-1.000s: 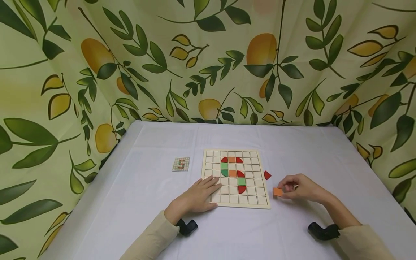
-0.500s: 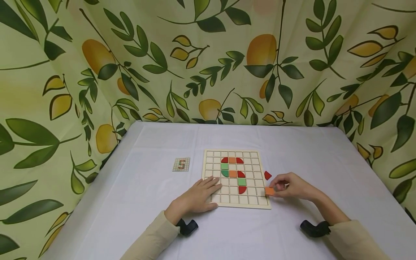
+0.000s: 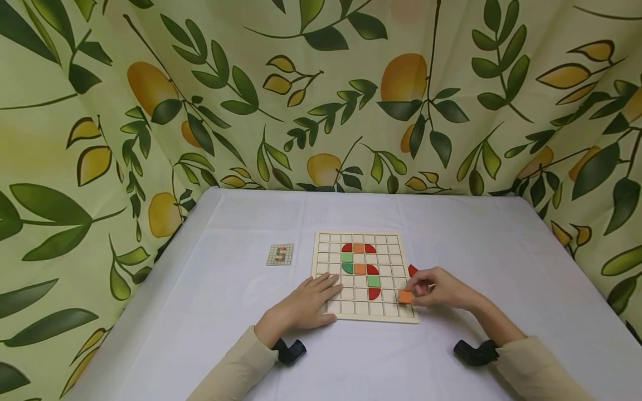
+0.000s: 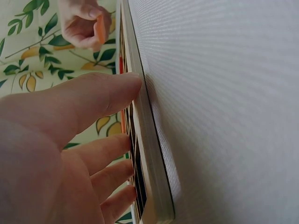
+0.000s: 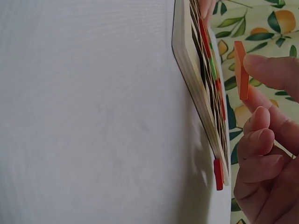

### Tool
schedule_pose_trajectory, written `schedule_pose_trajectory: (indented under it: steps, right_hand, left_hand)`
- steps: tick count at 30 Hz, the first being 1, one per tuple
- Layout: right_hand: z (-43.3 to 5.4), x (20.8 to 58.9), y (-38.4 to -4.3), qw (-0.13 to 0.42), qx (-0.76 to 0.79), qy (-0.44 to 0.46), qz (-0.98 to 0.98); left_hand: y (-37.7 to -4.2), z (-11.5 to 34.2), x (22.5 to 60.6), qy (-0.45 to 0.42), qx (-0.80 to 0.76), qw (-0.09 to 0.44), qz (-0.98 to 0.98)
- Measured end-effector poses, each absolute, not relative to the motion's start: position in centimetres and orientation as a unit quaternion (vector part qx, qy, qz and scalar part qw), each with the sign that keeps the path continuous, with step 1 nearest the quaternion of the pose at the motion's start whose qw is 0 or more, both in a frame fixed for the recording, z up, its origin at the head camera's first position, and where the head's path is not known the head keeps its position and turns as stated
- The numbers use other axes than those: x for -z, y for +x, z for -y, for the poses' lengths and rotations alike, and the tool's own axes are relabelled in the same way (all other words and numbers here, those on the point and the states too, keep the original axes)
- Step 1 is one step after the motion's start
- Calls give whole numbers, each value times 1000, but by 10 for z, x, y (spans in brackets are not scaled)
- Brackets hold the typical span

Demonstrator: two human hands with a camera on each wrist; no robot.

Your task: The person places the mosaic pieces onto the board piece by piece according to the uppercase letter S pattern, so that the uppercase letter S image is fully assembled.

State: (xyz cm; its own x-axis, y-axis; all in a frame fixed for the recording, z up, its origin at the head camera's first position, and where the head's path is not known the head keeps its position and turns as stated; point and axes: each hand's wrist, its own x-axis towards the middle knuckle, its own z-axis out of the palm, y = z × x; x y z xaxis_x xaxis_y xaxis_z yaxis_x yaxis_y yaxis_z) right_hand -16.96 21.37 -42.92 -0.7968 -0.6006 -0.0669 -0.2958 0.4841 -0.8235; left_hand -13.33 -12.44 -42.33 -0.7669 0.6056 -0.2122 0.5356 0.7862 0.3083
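Observation:
Between thumb and index finger, my right hand [image 3: 441, 288] pinches an orange square tile [image 3: 405, 297], held over the right edge of a wooden grid board [image 3: 391, 312]. The right wrist view shows the orange tile [image 5: 241, 70] raised above the board's surface. My left hand [image 3: 306, 301] rests with extended fingers on the board's lower left part, its thumb [image 4: 122, 88] along the near edge. Red, orange and green tiles lie in the board's cells in an S-like curve, among them a light green square [image 3: 373, 281] and a red quarter-round [image 3: 374, 293].
A small card [image 3: 280, 254] with a printed grid and S pattern lies left of the board. A loose red piece [image 3: 413, 269] sits by the board's right edge, partly behind my right hand. White cloth [image 3: 241, 223] covers the table; a leaf-patterned curtain [image 3: 321, 111] hangs around it.
My right hand has moved left with the orange tile, from the cloth beside the board to above its right edge. The left hand has stayed in place.

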Motion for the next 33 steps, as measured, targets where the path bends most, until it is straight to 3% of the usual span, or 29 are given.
schedule_pose_trajectory:
  steps: [33]
  right_hand:
    - [-168, 432, -180, 191, 428, -286, -836]
  left_hand:
    - [-133, 124, 423, 303, -118, 155, -933]
